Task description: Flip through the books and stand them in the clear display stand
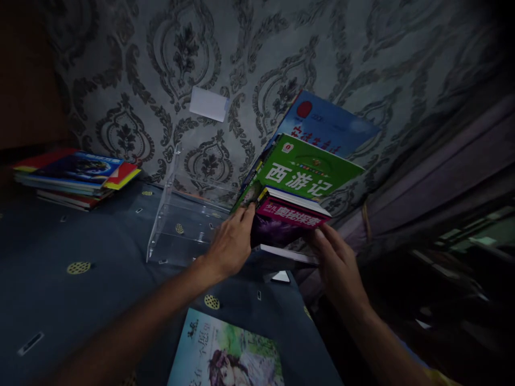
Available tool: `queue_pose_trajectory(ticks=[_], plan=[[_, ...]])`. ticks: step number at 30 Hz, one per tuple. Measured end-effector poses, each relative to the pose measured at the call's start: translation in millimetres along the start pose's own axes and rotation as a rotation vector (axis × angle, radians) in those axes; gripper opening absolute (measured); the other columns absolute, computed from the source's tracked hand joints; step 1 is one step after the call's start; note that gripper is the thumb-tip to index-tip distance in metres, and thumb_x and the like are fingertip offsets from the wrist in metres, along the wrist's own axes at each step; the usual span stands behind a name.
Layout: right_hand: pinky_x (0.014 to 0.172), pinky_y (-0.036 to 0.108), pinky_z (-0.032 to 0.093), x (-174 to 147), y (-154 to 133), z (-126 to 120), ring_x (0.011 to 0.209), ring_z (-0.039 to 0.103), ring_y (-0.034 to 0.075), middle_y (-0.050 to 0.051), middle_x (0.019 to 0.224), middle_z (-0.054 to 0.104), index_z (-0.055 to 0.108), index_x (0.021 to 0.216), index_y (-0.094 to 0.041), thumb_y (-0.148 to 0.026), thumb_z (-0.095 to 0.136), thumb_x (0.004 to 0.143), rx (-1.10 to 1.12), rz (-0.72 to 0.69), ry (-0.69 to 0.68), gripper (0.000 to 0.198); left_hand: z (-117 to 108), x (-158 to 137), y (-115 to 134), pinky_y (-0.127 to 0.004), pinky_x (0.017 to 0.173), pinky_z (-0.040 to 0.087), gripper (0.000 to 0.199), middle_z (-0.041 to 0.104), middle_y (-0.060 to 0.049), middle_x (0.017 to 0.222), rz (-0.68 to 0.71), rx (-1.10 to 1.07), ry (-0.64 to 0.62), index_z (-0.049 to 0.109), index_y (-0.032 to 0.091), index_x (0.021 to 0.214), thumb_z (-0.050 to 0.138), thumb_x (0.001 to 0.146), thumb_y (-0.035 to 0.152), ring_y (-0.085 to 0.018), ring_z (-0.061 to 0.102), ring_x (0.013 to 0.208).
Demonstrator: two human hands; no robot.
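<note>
Left hand, right hand holding purple book between them, right of frame centre; uneven grip could tip it against green book behind, or drop it past bench edge, lower right

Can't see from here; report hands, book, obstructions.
Left hand at left edge of magenta book, right hand at its right. Green book behind it. No obstruction visible.

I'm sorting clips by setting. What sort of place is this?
Probably a room in a home, though I can't be certain: there's ornate patterned wallpaper, a dark printed tablecloth and a pile of books.
</note>
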State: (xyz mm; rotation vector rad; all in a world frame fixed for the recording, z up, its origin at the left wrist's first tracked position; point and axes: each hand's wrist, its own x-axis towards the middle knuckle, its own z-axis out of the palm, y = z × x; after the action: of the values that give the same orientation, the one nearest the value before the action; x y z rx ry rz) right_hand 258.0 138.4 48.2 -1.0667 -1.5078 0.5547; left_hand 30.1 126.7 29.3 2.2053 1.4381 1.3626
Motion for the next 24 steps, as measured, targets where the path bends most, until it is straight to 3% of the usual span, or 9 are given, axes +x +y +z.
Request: queue_pose_trajectory(ticks=[10,17,24], plan=[[0.107,0.044,0.051,2.6,5.1,4.7,0.123,0.066,0.025,0.006,0.126,0.072,0.066,0.121,-0.026,-0.056,0.065,0.090,-0.005,0.009,0.075,0.043,-3.4,4.7,-9.4,-0.044,0.108,0.051,0.062,0.061,-0.019,0.136,0.049,-0.096,-0.014,0.044,0.008,0.150,0.040,0.088,0.003,-0.028,0.062,0.123],[0.102,0.042,0.055,6.5,11.3,1.9,0.116,0.068,0.023,0.003,0.121,0.072,0.067,0.114,-0.029,-0.055,0.072,0.084,0.051,0.039,0.066,0.040,-28.3,22.8,-41.6,-0.041,0.111,0.048,0.054,0.069,-0.014,0.132,0.040,-0.394,-0.203,0.057,0.009,0.141,0.041,0.089,0.005,-0.023,0.065,0.124],[0.103,0.044,0.055,10.3,12.5,3.5,0.113,0.069,0.024,0.003,0.120,0.073,0.067,0.108,-0.027,-0.059,0.068,0.086,0.015,0.060,-0.020,0.039,-15.5,23.2,-41.5,-0.043,0.110,0.048,0.055,0.071,-0.009,0.130,0.100,-0.325,-0.200,0.064,0.015,0.131,0.041,0.083,0.001,-0.023,0.065,0.123]])
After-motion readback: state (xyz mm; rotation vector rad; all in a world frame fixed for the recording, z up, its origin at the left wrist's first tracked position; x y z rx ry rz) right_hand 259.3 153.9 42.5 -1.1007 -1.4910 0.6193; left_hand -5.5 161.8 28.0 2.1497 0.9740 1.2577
